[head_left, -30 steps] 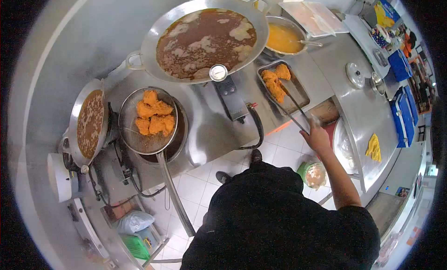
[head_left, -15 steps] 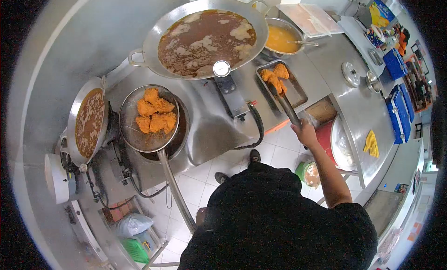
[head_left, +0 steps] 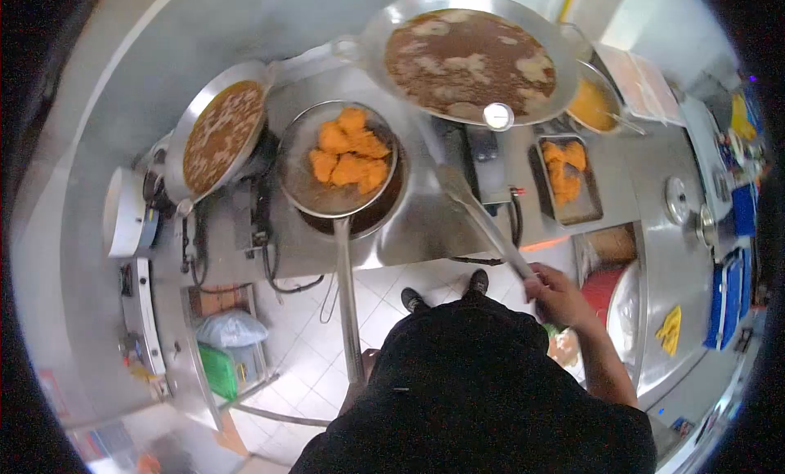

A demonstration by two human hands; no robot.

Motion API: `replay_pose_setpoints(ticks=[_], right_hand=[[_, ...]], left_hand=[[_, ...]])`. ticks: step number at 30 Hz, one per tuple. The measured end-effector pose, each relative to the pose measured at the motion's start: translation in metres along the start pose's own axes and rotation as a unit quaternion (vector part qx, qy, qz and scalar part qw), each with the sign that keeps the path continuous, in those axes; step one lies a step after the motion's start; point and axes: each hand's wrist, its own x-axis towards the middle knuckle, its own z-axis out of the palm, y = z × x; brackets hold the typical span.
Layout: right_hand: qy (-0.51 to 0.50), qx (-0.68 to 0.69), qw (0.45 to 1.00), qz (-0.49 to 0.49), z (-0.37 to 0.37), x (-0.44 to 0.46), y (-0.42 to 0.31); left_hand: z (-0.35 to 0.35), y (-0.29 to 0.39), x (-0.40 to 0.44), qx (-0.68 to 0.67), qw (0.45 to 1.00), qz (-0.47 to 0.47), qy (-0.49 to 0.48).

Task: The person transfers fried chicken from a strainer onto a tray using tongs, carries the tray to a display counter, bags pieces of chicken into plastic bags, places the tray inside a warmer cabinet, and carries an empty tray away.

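Note:
My right hand point(head_left: 564, 298) is closed around the handle end of long metal tongs point(head_left: 491, 229). The blurred tips of the tongs point up and left, over the steel counter, with no food seen between them. My left hand point(head_left: 370, 362), mostly hidden by my black shirt, appears closed at the end of the long handle of a round mesh strainer point(head_left: 298, 180). Several pieces of orange-brown fried chicken point(head_left: 347, 155) lie in the strainer, which is over a dark pot point(head_left: 388, 212). More fried chicken point(head_left: 564, 176) sits in a rectangular metal tray point(head_left: 585, 216) to the right.
A large wok point(head_left: 372, 33) of foamy brown oil stands at the back, with a round dial point(head_left: 497, 116) at its rim. A smaller oil wok point(head_left: 176, 159) is at left. The bowl of yellow liquid point(head_left: 593, 102), yellow cloth point(head_left: 669, 331) and red container point(head_left: 601, 298) are on the right.
The tongs have moved left from the chicken in the tray, and my right hand has come lower and closer to my body. My view has shifted left.

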Motion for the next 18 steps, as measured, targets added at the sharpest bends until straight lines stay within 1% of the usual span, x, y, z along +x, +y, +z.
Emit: replay_pose_setpoints(ticks=[1,3,5,6,7,8,9,10,12,14,15,18], right_hand=[[-0.051,0.066,0.996,0.016,0.021,0.016,0.002],[-0.119,0.135,0.978,0.109,0.059,0.035,-0.037],[-0.081,-0.036,0.996,-0.004,0.081,0.056,-0.055],[-0.061,-0.121,0.989,-0.063,0.088,0.067,-0.064],[0.006,-0.235,0.961,-0.148,0.090,0.073,-0.076],[0.072,-0.342,0.908,-0.230,0.090,0.077,-0.090],[0.136,-0.440,0.833,-0.306,0.090,0.083,-0.101],[0.099,-0.468,0.838,-0.261,0.088,0.093,-0.108],[0.031,-0.519,0.838,-0.167,0.081,0.113,-0.121],[0.042,-0.533,0.826,-0.175,0.086,0.119,-0.136],[0.047,-0.541,0.821,-0.179,0.088,0.122,-0.142],[0.018,-0.581,0.794,-0.178,0.090,0.137,-0.150]], left_hand=[[-0.001,-0.004,-0.002,-0.028,1.000,-0.012,0.000],[-0.004,-0.016,-0.002,-0.087,0.996,-0.036,-0.003],[-0.008,-0.030,0.001,-0.157,0.986,-0.062,-0.007],[-0.011,-0.037,0.003,-0.190,0.979,-0.074,-0.009],[-0.012,-0.045,0.006,-0.235,0.968,-0.084,-0.016],[-0.014,-0.057,0.011,-0.304,0.948,-0.095,-0.031],[-0.015,-0.070,0.016,-0.390,0.912,-0.114,-0.055],[-0.016,-0.078,0.019,-0.473,0.867,-0.137,-0.078],[-0.015,-0.081,0.023,-0.555,0.806,-0.176,-0.108],[-0.017,-0.075,0.008,-0.366,0.916,-0.160,-0.027],[-0.017,-0.055,-0.007,-0.261,0.951,-0.166,0.013],[-0.017,-0.077,-0.004,-0.259,0.953,-0.157,-0.003]])
